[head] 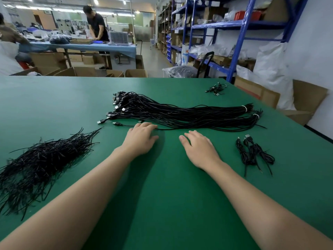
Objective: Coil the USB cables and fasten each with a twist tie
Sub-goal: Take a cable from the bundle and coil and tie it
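Observation:
A large bundle of straight black USB cables (173, 112) lies across the middle of the green table (54, 98), plugs at its left end, white ties near its right end. One loose cable (122, 124) runs along the bundle's near side. My left hand (141, 137) lies palm down with its fingertips on that cable. My right hand (197, 147) hovers palm down just to the right, fingers relaxed, holding nothing. A heap of black twist ties (41, 159) sits at the left. Three coiled cables (254, 152) lie at the right.
A small cluster of cables (217, 88) sits near the table's far right corner. Cardboard boxes (259, 91) stand off the right edge, blue shelving (237, 33) behind. A person (96, 24) works at a far blue table.

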Demonstrator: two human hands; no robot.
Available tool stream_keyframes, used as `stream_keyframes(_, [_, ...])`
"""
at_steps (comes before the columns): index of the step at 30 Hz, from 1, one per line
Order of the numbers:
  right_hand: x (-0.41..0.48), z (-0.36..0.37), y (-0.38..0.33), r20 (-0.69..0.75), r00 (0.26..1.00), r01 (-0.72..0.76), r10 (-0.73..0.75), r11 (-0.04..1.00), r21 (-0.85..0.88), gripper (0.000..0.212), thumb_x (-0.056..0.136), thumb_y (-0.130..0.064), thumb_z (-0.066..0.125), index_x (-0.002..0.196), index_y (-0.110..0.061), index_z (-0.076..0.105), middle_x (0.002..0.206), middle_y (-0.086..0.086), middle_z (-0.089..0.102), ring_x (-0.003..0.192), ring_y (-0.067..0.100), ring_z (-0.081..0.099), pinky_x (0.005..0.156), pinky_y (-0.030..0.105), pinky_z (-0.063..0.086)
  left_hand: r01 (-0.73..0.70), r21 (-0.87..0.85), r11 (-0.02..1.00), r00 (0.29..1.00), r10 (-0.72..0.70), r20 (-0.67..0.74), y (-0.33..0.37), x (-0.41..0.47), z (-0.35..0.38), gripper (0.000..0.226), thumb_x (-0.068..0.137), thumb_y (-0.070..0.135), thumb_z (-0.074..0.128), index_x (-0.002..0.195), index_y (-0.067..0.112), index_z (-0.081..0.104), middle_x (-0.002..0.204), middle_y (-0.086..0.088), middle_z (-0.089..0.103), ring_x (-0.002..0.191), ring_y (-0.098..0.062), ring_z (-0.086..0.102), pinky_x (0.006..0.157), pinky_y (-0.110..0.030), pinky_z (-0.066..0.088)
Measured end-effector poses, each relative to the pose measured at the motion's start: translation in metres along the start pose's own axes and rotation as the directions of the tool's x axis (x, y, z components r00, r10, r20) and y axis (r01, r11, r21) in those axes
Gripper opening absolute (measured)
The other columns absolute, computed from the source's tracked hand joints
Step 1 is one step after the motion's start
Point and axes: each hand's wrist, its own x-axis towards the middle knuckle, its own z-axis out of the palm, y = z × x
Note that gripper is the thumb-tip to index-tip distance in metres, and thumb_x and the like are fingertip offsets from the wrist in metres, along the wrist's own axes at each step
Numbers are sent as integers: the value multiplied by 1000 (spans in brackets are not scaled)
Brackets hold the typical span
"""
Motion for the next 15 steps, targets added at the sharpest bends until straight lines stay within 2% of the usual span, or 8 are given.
stream_keyframes(5, [16, -4, 11, 105, 994, 20, -17, 999, -31, 63, 107, -53, 25, 155, -14, 36, 164, 3, 29, 152, 16, 20, 124, 38, 15, -31, 69, 997, 997, 36, -65, 2, 24, 5, 27, 97, 45, 59, 118, 29, 65, 119, 0, 60, 121, -24, 52, 97, -42, 37])
stream_keyframes(8, [26, -3, 13, 114, 993, 31, -27, 999, -36, 65, 106, -53, 26, 157, -13, 30, 166, 3, 25, 153, 16, 17, 125, 37, 14, -83, 122, 989, 994, 90, -54, 8, 29, 5, 20, 99, 39, 58, 111, 27, 67, 115, 0, 61, 116, -24, 56, 90, -38, 38])
stream_keyframes(10, [33, -3, 13, 121, 992, 28, -23, 999, -41, 65, 106, -53, 27, 158, -13, 28, 166, 2, 24, 153, 16, 17, 124, 37, 13, -96, 107, 990, 995, 99, -21, 14, 31, 4, 20, 101, 35, 56, 111, 22, 68, 117, -4, 55, 113, -27, 56, 93, -39, 43])
stream_keyframes(12, [39, -3, 15, 116, 993, 20, -16, 999, -29, 65, 106, -53, 27, 158, -13, 28, 166, 2, 24, 153, 17, 20, 123, 37, 16, -68, -101, 993, 997, 70, 18, 21, 31, -1, 19, 103, 28, 53, 107, 15, 66, 119, -9, 53, 102, -29, 59, 92, -39, 47])
stream_keyframes(14, [45, -4, 17, 80, 997, 23, -21, 1000, -15, 64, 106, -51, 30, 157, -12, 29, 165, 4, 24, 152, 20, 21, 123, 38, 18, -16, -308, 951, 999, 27, 33, 28, 30, -9, 17, 104, 28, 51, 99, 14, 60, 113, -12, 59, 85, -21, 57, 78, -31, 44])
stream_keyframes(15, [48, -4, 18, 53, 998, 27, -26, 1000, -14, 64, 106, -51, 32, 157, -12, 29, 165, 4, 24, 152, 21, 20, 123, 39, 18, 5, -345, 938, 999, 8, 35, 30, 29, -13, 21, 104, 34, 51, 99, 14, 58, 107, -10, 62, 80, -17, 55, 71, -30, 42])
